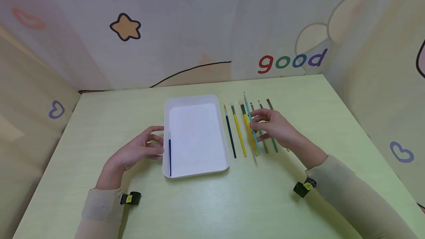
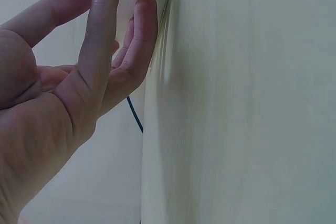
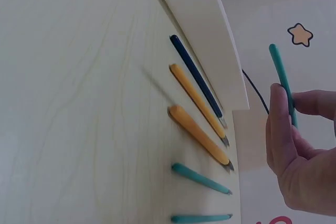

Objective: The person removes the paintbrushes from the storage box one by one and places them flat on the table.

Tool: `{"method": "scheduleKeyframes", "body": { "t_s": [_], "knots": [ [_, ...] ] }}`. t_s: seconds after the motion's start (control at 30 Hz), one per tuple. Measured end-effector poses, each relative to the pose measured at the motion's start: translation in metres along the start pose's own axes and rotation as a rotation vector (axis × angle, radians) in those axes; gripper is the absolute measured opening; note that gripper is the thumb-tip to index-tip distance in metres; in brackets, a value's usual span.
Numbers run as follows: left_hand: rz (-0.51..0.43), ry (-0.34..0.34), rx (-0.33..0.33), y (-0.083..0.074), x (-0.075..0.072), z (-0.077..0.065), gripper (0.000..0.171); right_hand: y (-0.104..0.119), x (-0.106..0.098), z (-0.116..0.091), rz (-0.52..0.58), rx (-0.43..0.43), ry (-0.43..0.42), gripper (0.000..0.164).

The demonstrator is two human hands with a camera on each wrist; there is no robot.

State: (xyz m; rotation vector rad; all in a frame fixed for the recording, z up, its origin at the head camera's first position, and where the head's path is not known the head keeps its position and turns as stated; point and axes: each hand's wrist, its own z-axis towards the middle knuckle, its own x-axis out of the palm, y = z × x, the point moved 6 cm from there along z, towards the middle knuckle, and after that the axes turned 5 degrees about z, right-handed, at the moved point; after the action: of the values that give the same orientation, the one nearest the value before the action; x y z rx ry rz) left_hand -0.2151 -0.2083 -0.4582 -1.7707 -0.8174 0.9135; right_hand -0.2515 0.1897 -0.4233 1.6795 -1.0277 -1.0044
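Observation:
In the head view, my right hand (image 1: pixel 273 126) pinches a turquoise paintbrush (image 1: pixel 257 146) between thumb and fingers, bristle end pointing away. The right wrist view shows that paintbrush (image 3: pixel 278 61) raised above the table. My left hand (image 1: pixel 146 145) rests its fingertips against the left wall of a white rectangular tray (image 1: pixel 199 132). Its fingers are loosely bent at the tray's side in the left wrist view. A dark blue paintbrush (image 1: pixel 170 158) lies inside the tray along the left wall.
Right of the tray, a navy paintbrush (image 1: pixel 230 132), a slim yellow paintbrush (image 1: pixel 238 130) and a thicker yellow paintbrush (image 1: pixel 247 121) lie in a row. Green paintbrushes (image 1: pixel 274 145) lie under and beside my right hand. A printed curtain (image 1: pixel 199 28) closes off the table's back.

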Motion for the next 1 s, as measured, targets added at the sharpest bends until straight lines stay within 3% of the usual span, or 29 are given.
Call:
{"method": "scheduleKeyframes", "body": {
  "t_s": [1.0],
  "knots": [
    [0.006,-0.002,-0.001,0.001,-0.001,-0.001,0.076,-0.029,-0.084,-0.01,-0.164,0.042,-0.095,0.054]
  ]
}}
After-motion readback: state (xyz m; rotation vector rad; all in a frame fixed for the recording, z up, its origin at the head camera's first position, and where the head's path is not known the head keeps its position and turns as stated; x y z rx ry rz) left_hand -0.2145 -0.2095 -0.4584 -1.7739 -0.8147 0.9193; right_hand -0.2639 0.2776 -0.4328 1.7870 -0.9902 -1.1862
